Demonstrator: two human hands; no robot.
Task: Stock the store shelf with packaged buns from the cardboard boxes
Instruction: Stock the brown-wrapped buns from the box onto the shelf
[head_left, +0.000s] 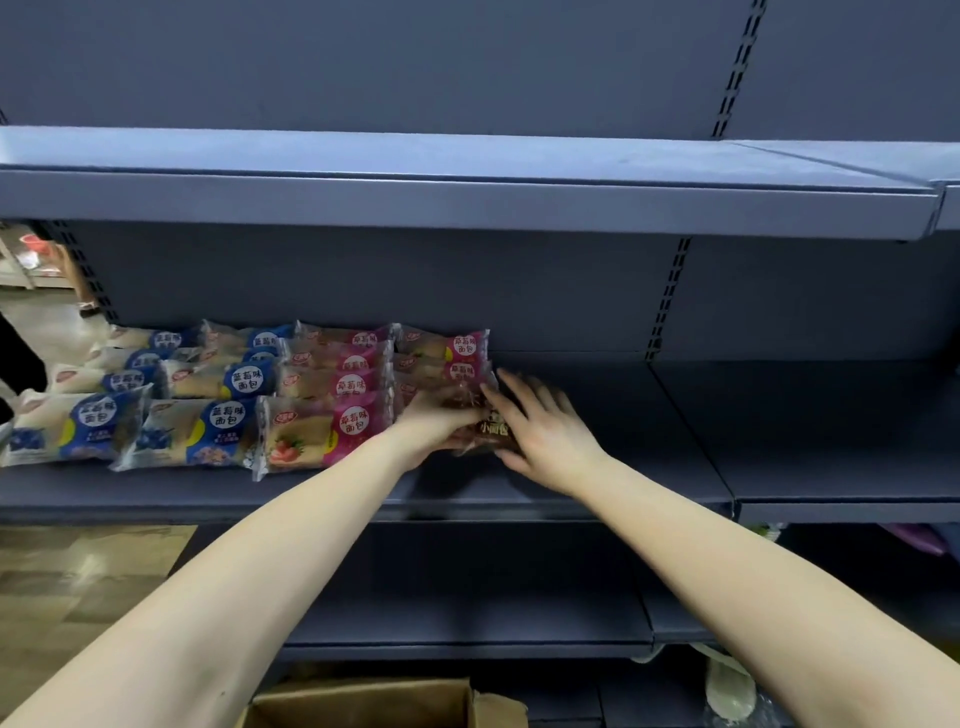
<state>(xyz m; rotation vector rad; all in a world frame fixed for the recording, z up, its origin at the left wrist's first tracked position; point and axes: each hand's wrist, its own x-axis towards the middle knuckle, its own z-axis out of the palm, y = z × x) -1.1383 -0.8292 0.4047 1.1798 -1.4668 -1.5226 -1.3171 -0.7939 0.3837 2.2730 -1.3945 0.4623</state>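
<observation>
Both bare arms are reaching up from the bottom of the frame to the middle shelf of a grey-blue metal shelving unit. At the centre of the frame the left hand and the right hand are meeting on a dark brown packaged bun that is lying on the shelf board. The left hand is curling over the packet's left end, grasping it, while the right hand is lying with fingers spread, flat against the packet's right side and top, pressing rather than clenching. The brown packet is sitting just to the right of the front pink packet and touching the pink row behind it.

To the left of the hands, rows of pink packaged buns are filling the middle of the shelf, and rows of blue packaged buns are occupying the left part of the frame, all lying flat and overlapping front to back. The right stretch of this shelf is holding nothing visible. The upper shelf is running across the top of the frame. At the bottom centre, the open flaps of a cardboard box are showing below the arms.
</observation>
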